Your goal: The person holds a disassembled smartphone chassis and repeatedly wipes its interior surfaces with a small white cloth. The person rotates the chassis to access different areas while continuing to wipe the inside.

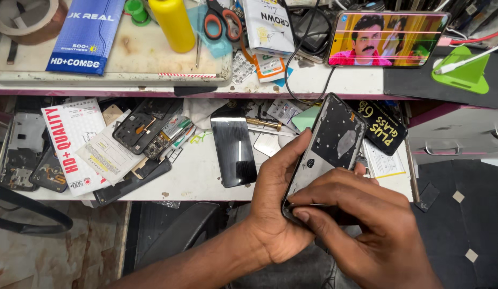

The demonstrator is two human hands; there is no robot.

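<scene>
My left hand [276, 206] grips a dark phone frame [334, 136] from its left side, holding it tilted over the front edge of the open drawer. The frame's inner face is black with grey glue patches. My right hand [361, 225] reaches in from the lower right, and its thumb and fingers press on the bottom end of the same frame. Both hands hold it above my lap.
A black phone screen [235, 144] lies in the drawer [201, 184] among opened phones, parts and white packets [72, 142]. On the bench top stand a yellow bottle [174, 24], orange-handled scissors [222, 18], a blue box [86, 35] and a propped phone playing video [388, 40].
</scene>
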